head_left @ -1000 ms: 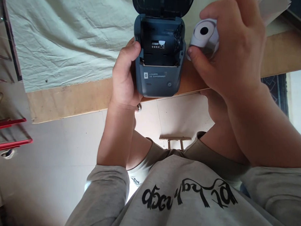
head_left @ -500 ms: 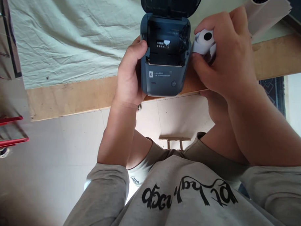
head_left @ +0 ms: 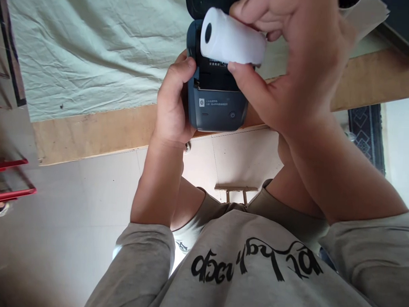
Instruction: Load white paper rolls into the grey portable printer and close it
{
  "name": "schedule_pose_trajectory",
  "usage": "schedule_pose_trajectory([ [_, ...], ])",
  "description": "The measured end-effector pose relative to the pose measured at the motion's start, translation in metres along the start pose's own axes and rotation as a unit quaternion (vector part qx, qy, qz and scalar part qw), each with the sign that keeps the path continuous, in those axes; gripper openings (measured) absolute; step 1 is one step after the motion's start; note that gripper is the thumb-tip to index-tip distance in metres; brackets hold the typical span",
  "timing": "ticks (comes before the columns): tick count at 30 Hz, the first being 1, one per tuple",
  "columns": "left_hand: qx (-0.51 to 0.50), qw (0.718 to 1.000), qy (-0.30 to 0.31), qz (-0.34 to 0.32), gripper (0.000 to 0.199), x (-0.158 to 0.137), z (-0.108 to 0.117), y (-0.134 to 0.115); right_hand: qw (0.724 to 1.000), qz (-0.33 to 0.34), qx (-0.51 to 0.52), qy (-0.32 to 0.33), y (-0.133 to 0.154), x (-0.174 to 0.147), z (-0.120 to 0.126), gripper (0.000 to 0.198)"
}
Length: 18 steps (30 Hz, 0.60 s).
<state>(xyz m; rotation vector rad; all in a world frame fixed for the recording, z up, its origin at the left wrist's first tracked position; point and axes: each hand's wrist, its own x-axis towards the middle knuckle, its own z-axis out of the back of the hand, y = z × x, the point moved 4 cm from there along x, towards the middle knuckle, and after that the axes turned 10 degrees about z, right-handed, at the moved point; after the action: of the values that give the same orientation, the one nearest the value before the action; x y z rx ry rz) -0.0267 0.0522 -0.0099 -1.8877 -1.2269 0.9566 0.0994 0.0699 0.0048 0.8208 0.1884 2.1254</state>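
A small dark blue label printer (head_left: 216, 116) with its black lid raised is gripped along its left side by my left hand (head_left: 174, 96). The thumb rests on the printer's upper left edge. My right hand (head_left: 301, 63) pinches a white paper roll (head_left: 233, 40) between thumb and fingers. The roll lies slantwise over the printer's paper compartment, its dark core hole facing left, and hides much of the compartment. Whether the roll touches the compartment I cannot tell. Most of the lid is behind the roll and my right hand.
A pale green cloth (head_left: 104, 47) covers the table, with a bare wooden edge (head_left: 94, 131) in front. At the upper right lie a larger white roll (head_left: 365, 18) and a dark flat object (head_left: 405, 28). A red-edged rack (head_left: 11, 194) stands at the left.
My right hand has brought the paper roll leftward from beside the printer to over its compartment, turning it sideways. My left hand keeps its hold on the printer.
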Motion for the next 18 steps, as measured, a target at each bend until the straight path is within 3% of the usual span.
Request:
schedule_pose_trajectory([
  [5,0.018,1.0,-0.013,-0.015,0.024,-0.001,0.001,0.003,0.997,0.057,-0.045,0.006,0.008,0.007,0.001,0.024],
  [10,0.043,0.996,-0.034,-0.066,0.022,-0.002,-0.002,0.002,0.993,0.089,-0.064,-0.037,0.012,-0.004,0.004,0.027],
  [13,0.069,0.993,-0.04,-0.086,0.022,-0.004,-0.002,-0.001,0.99,0.119,-0.07,-0.019,0.016,-0.012,0.001,0.024],
  [16,0.116,0.988,-0.031,-0.092,0.033,-0.005,-0.002,-0.003,0.987,0.161,-0.022,-0.016,0.018,-0.015,-0.001,0.021],
  [18,0.141,0.985,-0.014,-0.095,0.035,-0.005,0.0,-0.003,0.985,0.154,0.027,-0.074,0.015,-0.013,0.003,0.022],
])
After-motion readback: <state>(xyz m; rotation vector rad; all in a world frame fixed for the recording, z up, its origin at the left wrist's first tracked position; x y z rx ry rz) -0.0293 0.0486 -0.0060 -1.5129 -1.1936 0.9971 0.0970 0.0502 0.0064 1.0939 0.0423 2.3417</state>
